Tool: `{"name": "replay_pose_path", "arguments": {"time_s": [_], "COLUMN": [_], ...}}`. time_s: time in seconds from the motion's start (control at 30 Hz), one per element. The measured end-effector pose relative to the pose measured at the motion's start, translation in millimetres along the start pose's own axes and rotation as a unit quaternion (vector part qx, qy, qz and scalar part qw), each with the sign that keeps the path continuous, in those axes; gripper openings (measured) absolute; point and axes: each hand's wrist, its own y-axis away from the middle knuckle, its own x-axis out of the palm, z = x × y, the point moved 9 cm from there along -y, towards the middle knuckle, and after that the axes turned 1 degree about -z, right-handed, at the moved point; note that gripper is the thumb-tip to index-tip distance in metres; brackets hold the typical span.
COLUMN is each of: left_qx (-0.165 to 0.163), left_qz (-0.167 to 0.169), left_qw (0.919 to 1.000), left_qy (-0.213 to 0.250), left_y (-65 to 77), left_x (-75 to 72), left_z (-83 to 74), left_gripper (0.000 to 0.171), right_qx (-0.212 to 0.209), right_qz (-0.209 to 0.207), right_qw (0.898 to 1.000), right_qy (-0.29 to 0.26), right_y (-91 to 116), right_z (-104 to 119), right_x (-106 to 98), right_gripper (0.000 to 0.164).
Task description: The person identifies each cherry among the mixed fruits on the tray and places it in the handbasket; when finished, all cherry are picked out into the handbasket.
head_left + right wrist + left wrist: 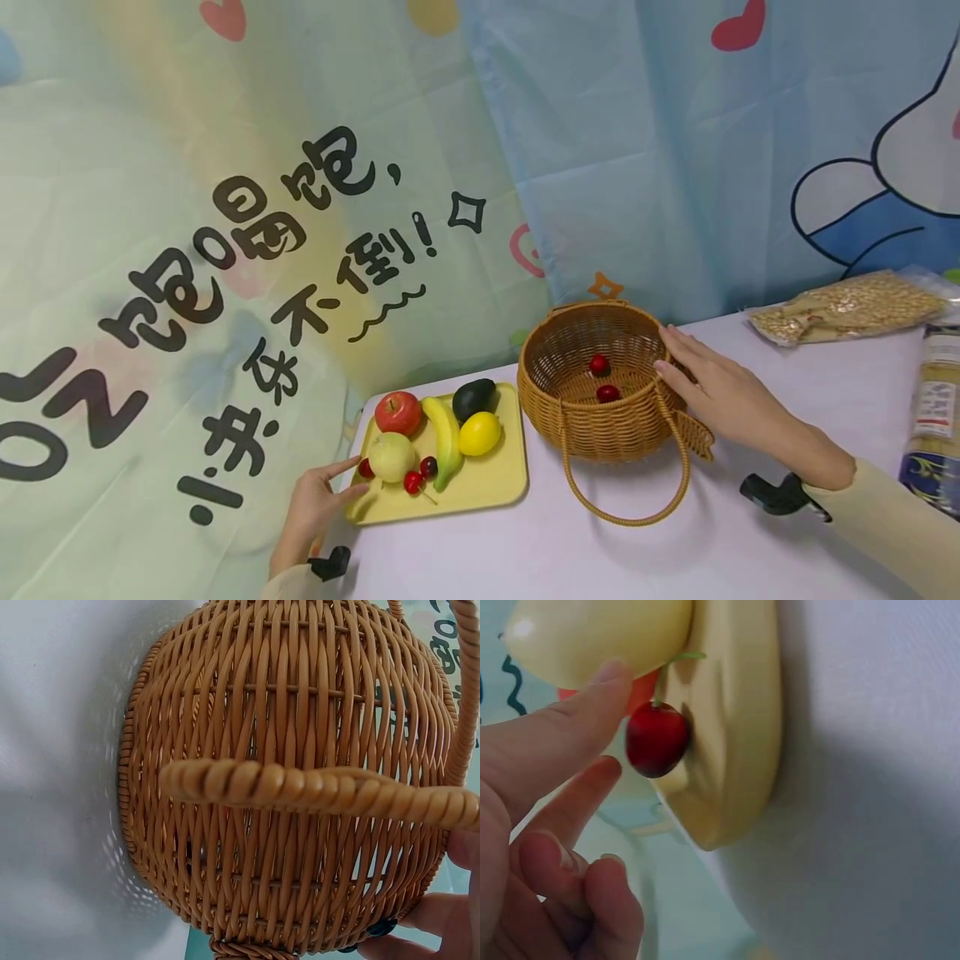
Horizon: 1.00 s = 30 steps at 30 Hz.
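Note:
My left hand (310,506) reaches to the left edge of the yellow tray (487,492), thumb and forefinger spread apart on either side of a red cherry (657,739). That cherry lies beside a pale green round fruit (392,457); whether a fingertip touches either is unclear. My right hand (720,387) rests with extended fingers on the right side and rim of a brown wicker basket (600,429), seen close up in the right wrist view. Inside the basket lie two red cherries (607,392). Its looped handle (626,522) hangs down at the front.
On the tray also lie a red apple (398,413), a banana (444,442), a dark avocado (474,401), a lemon (480,433) and more cherries (413,482). At the right are a bag of pale grains (855,307) and a labelled jar (933,417). A printed curtain (637,167) hangs behind.

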Motion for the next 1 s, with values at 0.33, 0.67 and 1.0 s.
{"name": "replay_pose_path", "arguments": {"time_s": [0.33, 0.67, 1.0], "left_qx": [-0.024, -0.008, 0.009], "left_qz": [0.007, 0.007, -0.016], "left_qw": [0.9997, 0.9999, 0.9998], "left_qy": [0.009, -0.009, -0.005], "left_y": [-9.8, -16.1, -18.1], "left_x": [14.6, 18.7, 17.7], "left_z": [12.1, 7.1, 1.6], "left_gripper": [0.055, 0.057, 0.041], "right_qx": [-0.002, -0.007, -0.008], "right_qz": [-0.005, -0.01, -0.01], "right_qw": [1.0, 1.0, 1.0], "right_qy": [0.001, -0.002, -0.003], "right_y": [2, 1, 0], "right_z": [0, 2, 1], "right_x": [0, -1, -1], "right_gripper": [0.067, 0.066, 0.066]}}
